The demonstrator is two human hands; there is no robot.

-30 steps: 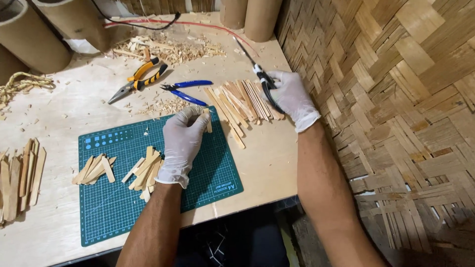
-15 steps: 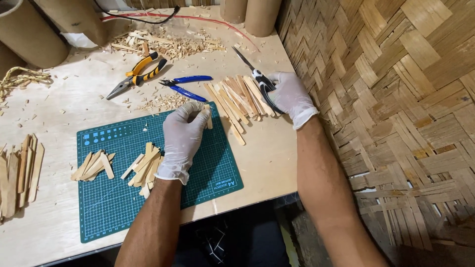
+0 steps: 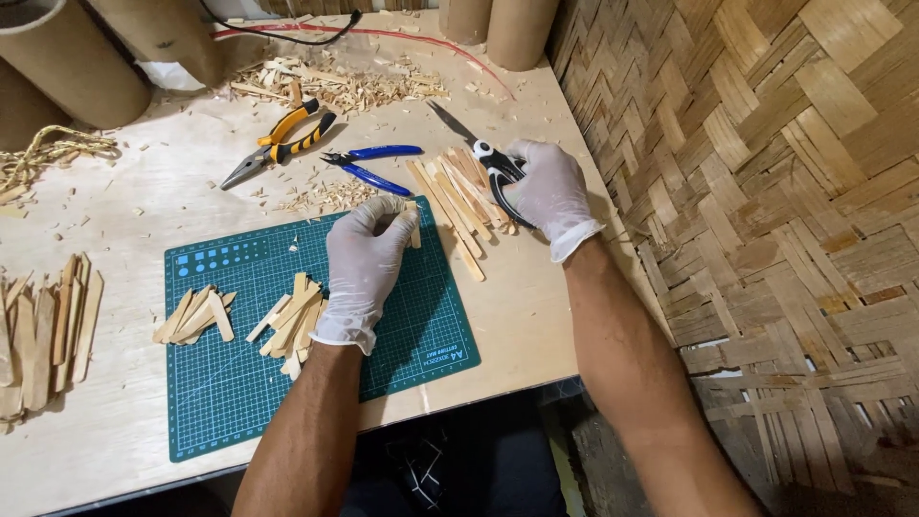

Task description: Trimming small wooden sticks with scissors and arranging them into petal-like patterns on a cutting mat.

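On green mat [image 3: 230, 393], left hand [image 3: 364, 258] pinches one stick [image 3: 414, 230]; right hand [image 3: 548, 191] clasps scissors [image 3: 483, 158] (two gloves).

I am looking down on a small craft workshop, the kind set up for handwork with wood or bamboo strips. A pale plywood counter [image 3: 144, 191] fills the left and centre of the frame, carrying a green gridded cutting mat [image 3: 230, 383] at lower centre. Yellow-handled pliers [image 3: 282, 139] and blue-handled cutters [image 3: 373, 165] lie at upper centre, beside a litter of wood shavings [image 3: 335, 86]. Cut flat wooden strips [image 3: 48, 325] sit in piles at the left edge and elsewhere. Cardboard tubes [image 3: 67, 57] stand along the top, and a woven bamboo wall [image 3: 766, 191] covers the right side.
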